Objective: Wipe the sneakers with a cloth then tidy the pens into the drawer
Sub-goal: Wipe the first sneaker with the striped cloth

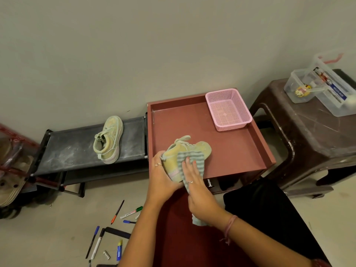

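A pale yellow-green sneaker lies on its side at the front of the red-brown cabinet top. My left hand grips its heel end. My right hand presses a grey-green striped cloth flat against the shoe's side, fingers straight; the cloth's tail hangs below my wrist. The second sneaker rests on the dark shoe rack to the left. Several pens and markers lie scattered on the floor at lower left. A drawer knob shows under the cabinet top.
A pink mesh basket sits at the cabinet top's back right. A brown plastic stool on the right carries clear plastic boxes. Sandals lie at the far left. The wall runs close behind everything.
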